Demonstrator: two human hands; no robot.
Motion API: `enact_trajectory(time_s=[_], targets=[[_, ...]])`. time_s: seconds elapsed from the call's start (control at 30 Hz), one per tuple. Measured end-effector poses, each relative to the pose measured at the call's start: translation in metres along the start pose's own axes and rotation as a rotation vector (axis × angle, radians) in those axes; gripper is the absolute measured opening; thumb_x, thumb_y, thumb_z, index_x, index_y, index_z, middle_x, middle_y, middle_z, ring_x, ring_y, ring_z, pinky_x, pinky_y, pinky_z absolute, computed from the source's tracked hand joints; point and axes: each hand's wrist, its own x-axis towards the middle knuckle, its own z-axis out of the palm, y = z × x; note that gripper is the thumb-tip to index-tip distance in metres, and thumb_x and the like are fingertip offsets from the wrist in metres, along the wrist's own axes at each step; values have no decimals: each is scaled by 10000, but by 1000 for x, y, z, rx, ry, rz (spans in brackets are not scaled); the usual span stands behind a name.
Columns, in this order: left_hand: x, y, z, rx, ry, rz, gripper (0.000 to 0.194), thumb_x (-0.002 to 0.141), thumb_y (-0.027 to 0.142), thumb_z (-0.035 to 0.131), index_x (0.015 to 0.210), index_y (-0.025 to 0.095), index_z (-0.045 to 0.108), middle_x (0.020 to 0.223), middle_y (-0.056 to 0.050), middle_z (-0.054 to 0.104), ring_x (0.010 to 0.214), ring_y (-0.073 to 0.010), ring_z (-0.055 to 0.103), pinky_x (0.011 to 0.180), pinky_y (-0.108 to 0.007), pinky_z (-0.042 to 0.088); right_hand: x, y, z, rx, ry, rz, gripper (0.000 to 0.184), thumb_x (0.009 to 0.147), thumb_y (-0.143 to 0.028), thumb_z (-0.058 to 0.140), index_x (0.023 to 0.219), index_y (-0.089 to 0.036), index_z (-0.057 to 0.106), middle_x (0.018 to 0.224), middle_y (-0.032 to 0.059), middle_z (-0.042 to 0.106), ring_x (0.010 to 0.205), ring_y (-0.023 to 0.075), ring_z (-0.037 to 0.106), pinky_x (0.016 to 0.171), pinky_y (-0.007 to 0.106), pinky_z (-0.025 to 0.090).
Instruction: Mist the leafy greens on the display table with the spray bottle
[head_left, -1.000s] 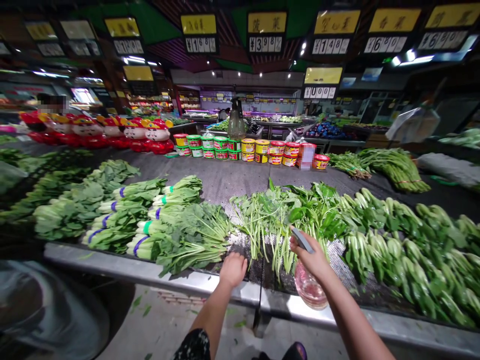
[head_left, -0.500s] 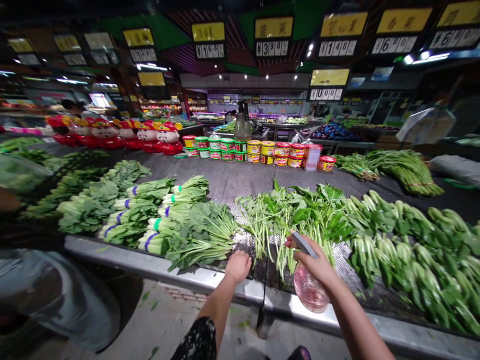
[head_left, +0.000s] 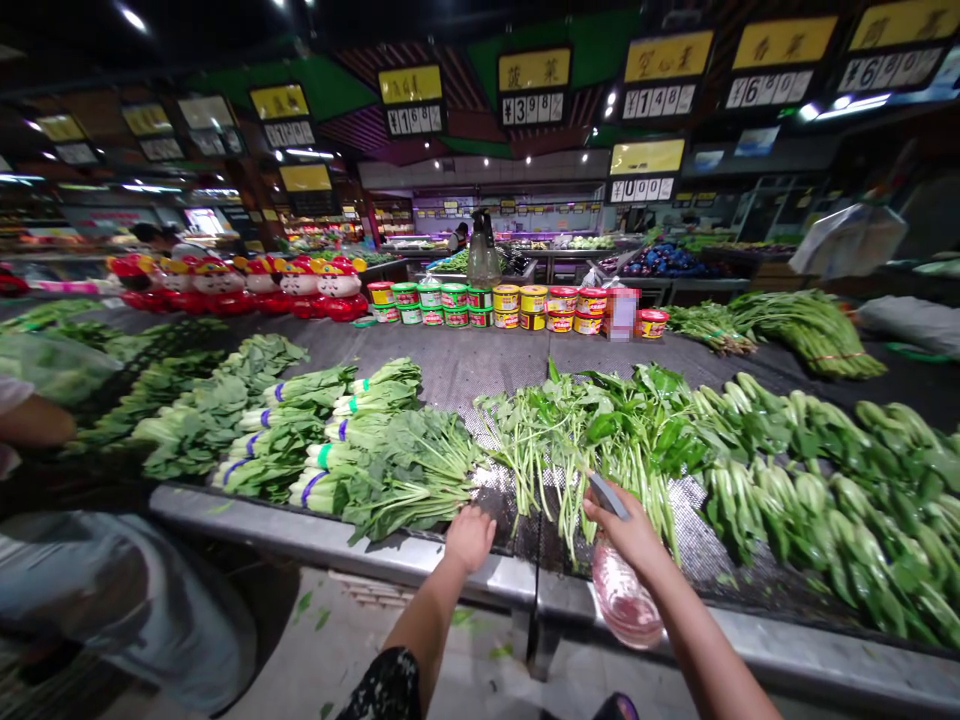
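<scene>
My right hand (head_left: 626, 532) is wrapped round the neck of a spray bottle (head_left: 624, 600) with a grey trigger head and a clear pinkish body. Its nozzle points forward over loose leafy greens with long pale stems (head_left: 574, 430), and the bottle hangs over the metal front edge. My left hand (head_left: 471, 537) lies on the edge of the display shelf, fingers forward on the black mat, holding nothing. Just beyond it are the root ends of a heap of spinach-like greens (head_left: 420, 470).
Bundles with purple and green bands (head_left: 322, 455) lie to the left, bok choy (head_left: 795, 510) to the right. Stacked tubs (head_left: 506, 305) and red figurines (head_left: 247, 285) line the back. Price signs (head_left: 534, 88) hang overhead. Another person's arm (head_left: 34, 418) is at far left.
The view has shifted slightly left. My right hand and the spray bottle sit a little lower in view. More of the other person's arm shows at left.
</scene>
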Motion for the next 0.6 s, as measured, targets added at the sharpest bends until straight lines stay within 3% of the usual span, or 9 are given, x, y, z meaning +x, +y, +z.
enact_trajectory(time_s=[0.13,0.43,0.6], targets=[[2,2,2,-2,-13,1,377,933,315,287,874,170,630,967,-107,618,978,-246,518,865,-381,377,-6,4,-1,36,-39,23,153,679,-324,527,757,-228,617,721,10,617,691,195,574,646,326,446],[2,2,2,5,-30,-4,372,928,325,295,860,180,630,941,-98,633,967,-243,524,839,-370,382,-16,2,-3,138,-77,-24,266,607,-207,481,830,-220,625,917,21,651,867,207,588,789,325,446],[2,3,2,8,-36,4,380,933,323,290,849,180,632,927,-96,638,950,-237,540,831,-367,397,-22,8,3,212,-140,62,189,636,-259,536,808,-225,607,788,13,641,673,184,583,597,305,458]])
